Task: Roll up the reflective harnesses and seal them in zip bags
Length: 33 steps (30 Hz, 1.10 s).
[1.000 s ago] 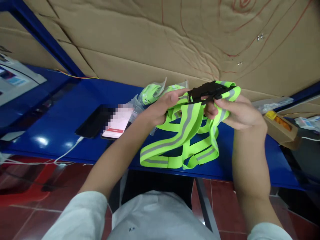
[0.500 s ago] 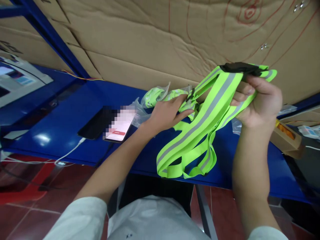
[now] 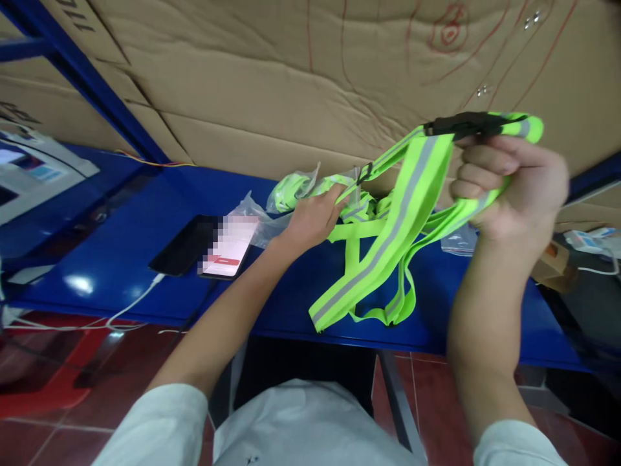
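Note:
My right hand (image 3: 509,181) is closed in a fist around a neon-yellow reflective vest (image 3: 383,252) made of straps with grey stripes. Black buckle parts (image 3: 466,126) sit on the straps just above that fist. The straps hang in loops over the table's front part. With fingers closed, my left hand (image 3: 315,217) grips a strap of the same vest, which stretches taut between both hands past a small black slider (image 3: 365,173). Behind the left hand lie more neon-yellow straps (image 3: 291,189) in clear plastic bags.
On the blue table (image 3: 121,239), a dark phone (image 3: 187,244) with a white cable lies beside a lit phone (image 3: 230,249). A cardboard panel (image 3: 242,84) stands behind. At right are a clear bag (image 3: 458,239) and an orange-filled cardboard box (image 3: 553,266).
My left hand has closed on a strap and moved slightly left and down. My right hand has moved a little right, drawing the straps taut. The hanging loops have narrowed.

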### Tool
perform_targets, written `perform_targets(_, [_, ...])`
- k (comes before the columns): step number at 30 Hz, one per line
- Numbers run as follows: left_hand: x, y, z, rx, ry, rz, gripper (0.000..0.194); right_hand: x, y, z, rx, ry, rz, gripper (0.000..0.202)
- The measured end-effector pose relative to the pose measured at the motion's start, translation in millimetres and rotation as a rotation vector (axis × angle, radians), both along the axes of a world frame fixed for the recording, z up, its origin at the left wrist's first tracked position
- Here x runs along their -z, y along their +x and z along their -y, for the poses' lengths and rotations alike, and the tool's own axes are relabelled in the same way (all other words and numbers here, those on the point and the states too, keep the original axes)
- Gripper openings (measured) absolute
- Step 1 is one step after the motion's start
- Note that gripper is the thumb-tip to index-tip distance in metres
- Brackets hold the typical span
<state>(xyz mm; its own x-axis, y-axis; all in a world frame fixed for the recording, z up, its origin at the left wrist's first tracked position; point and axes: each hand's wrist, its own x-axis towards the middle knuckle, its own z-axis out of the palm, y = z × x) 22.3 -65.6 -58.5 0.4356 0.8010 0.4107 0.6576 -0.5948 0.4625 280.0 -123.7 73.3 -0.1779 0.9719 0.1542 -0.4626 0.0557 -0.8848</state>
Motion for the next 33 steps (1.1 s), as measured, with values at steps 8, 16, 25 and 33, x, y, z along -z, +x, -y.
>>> perform_targets(8, [-33.9,-22.7,-29.8,0.405,0.036,0.541,0.052,12.9,-26.4,-1.0,-0.074,0.017,0.201,0.018])
perform_targets(16, [-86.9,-15.9,6.4,0.482,-0.191,0.86,0.039,13.6,-38.3,2.9,0.035,0.11,0.203,0.019])
perform_targets(25, [-65.9,37.2,15.7,0.793,-0.621,0.875,0.043,22.2,-42.5,-11.0,0.108,0.15,0.272,0.028])
perform_targets(33, [-91.8,16.2,-12.8,0.739,-0.616,0.793,0.034,28.7,-50.8,-14.4,0.154,0.223,0.379,0.03])
